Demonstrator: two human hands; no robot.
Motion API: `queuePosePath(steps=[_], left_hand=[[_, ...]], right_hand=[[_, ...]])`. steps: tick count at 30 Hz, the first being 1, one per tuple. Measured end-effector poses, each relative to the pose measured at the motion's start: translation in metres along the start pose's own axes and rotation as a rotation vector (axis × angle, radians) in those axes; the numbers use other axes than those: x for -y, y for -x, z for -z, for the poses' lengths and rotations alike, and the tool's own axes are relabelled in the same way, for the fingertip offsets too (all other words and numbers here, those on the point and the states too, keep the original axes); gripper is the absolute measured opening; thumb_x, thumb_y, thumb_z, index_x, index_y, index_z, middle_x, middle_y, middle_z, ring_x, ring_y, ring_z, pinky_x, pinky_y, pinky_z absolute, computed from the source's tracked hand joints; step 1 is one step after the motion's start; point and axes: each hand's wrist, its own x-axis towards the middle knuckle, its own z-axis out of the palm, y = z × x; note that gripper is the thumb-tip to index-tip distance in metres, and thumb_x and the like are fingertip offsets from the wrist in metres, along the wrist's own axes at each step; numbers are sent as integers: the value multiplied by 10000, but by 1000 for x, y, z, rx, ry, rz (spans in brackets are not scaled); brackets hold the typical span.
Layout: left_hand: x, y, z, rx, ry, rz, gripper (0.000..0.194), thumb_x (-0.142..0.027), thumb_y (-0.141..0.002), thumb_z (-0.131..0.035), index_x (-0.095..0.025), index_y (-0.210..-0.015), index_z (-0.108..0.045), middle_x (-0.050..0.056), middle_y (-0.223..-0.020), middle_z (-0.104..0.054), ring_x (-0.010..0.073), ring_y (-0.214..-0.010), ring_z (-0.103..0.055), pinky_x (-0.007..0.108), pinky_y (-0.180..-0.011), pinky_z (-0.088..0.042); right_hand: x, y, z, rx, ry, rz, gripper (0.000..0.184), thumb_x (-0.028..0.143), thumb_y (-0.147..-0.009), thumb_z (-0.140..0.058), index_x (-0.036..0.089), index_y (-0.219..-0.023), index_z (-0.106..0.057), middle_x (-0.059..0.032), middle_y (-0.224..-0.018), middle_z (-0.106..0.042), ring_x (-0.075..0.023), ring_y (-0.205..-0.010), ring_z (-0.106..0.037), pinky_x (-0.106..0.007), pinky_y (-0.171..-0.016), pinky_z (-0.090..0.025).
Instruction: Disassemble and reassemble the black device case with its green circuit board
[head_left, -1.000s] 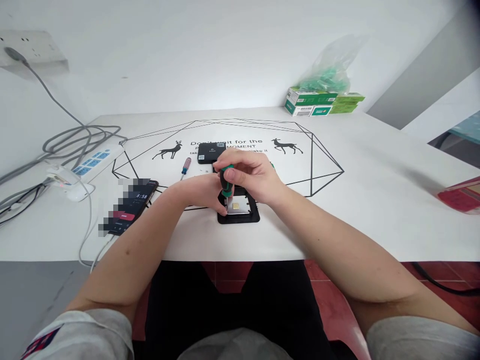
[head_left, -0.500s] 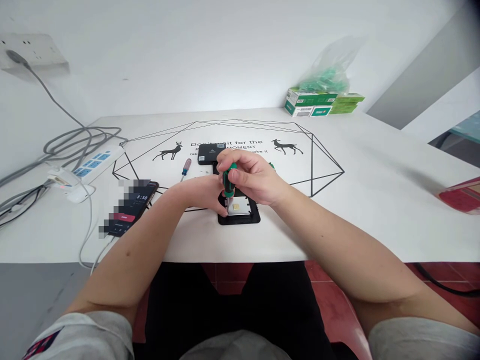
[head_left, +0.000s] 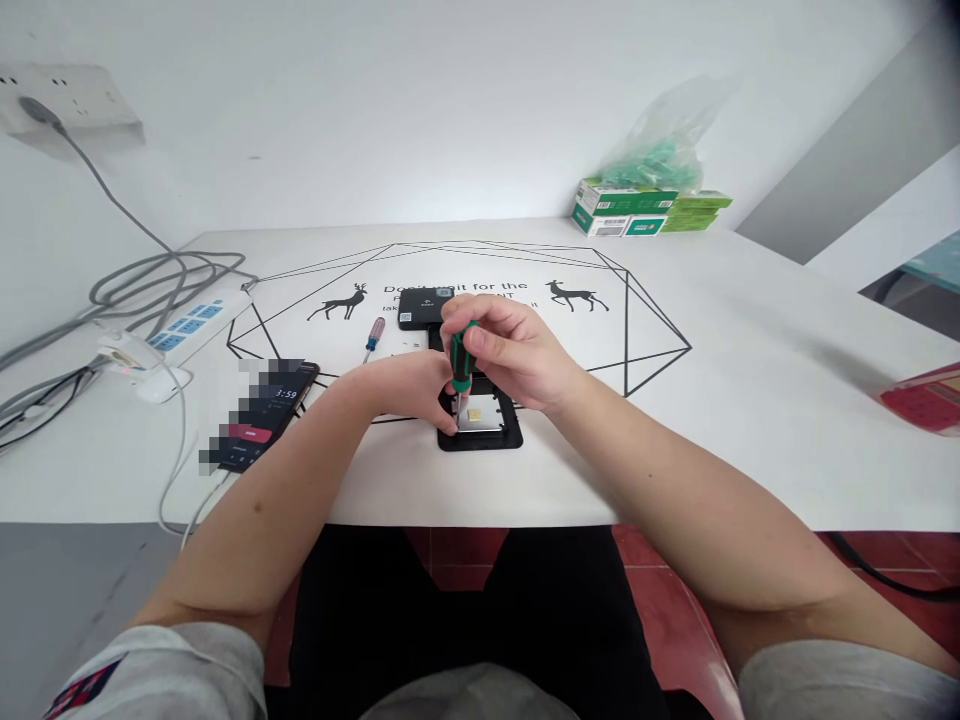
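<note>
My right hand (head_left: 517,350) is closed round the green-and-black handle of a screwdriver (head_left: 463,362), held upright with its shaft pointing down. The tip meets the left side of an opened black electronic device (head_left: 484,441), near a silver plate with a small yellow square. My left hand (head_left: 416,385) grips the device's left side, its thumb at the corner close to the screwdriver tip. Its other fingers are partly hidden behind the handle. Past my hands lies a flat black part (head_left: 420,310) with a white label, partly covered by my right fingers.
A second screwdriver (head_left: 375,335) with a red-and-blue handle lies left of the black part, close to tiny loose pieces. A phone (head_left: 274,420) with a cable rests by my left forearm. Farther left is a power strip (head_left: 199,325); green boxes (head_left: 626,200) stand at the back right.
The whole view has shifted very slightly. My right fingers have moved a little on the screwdriver handle, while its tip and my left hand stay at the same spot on the device.
</note>
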Motion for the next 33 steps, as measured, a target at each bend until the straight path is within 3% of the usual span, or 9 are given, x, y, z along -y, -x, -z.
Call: queuePosePath(steps=[5, 11, 18, 20, 24, 30, 33], left_hand=[[-5, 2, 1, 3, -51, 40, 451, -395, -753, -933, -265, -1133, -727, 54, -1245, -721, 335, -1186, -684, 423, -958, -577], [4, -3, -1, -149, -152, -105, 705, -524, -658, -1004, -265, -1254, -731, 93, -1557, -581, 446, -1461, -489, 551, -1220, -458], [9, -3, -2, -104, -144, -43, 837, -595, -699, -954, -234, -1399, -668, 144, -1538, -606, 518, -1582, -366, 621, -1256, -431], [9, -4, -2, -100, -151, -57, 845, -601, -693, -962, -244, -1403, -673, 138, -1555, -598, 512, -1570, -385, 615, -1264, -428], [10, -5, -2, -97, -164, -107, 784, -580, -709, -967, -277, -1382, -704, 102, -1602, -569, 466, -1552, -420, 573, -1291, -410], [9, -2, -1, -60, -147, -41, 799, -586, -737, -940, -271, -1422, -674, 109, -1596, -573, 490, -1598, -360, 597, -1288, -408], [7, -3, 0, -57, -151, -52, 802, -566, -712, -961, -279, -1409, -685, 106, -1593, -580, 482, -1564, -412, 591, -1281, -418]], right_hand=[[3, 2, -5, 16, -54, -16, 353, 554, -1023, -727, 228, -1152, -684, -67, -1089, -746, -186, -917, -766, -215, -477, -511], [-2, -3, -2, -25, -55, 138, 275, 372, -881, -934, 223, -979, -724, 32, -941, -634, -66, -718, -640, -188, -593, -539], [4, 2, -8, -46, -155, -51, 351, 539, -975, -809, 232, -1133, -747, -52, -1091, -748, -177, -1000, -750, -295, -795, -647], [2, 1, -9, -66, -128, 0, 360, 547, -930, -857, 235, -1077, -754, -33, -1061, -730, -152, -955, -727, -265, -771, -627], [-1, -2, -6, -81, -58, 91, 300, 404, -837, -964, 238, -967, -751, 30, -927, -652, -78, -726, -619, -204, -626, -546], [4, 2, -8, -94, -166, -78, 365, 502, -929, -854, 233, -1154, -752, -55, -1094, -755, -172, -947, -734, -247, -672, -611], [1, 0, -9, -127, -131, -26, 383, 561, -917, -855, 232, -1082, -749, -44, -1053, -733, -160, -923, -724, -236, -657, -605]])
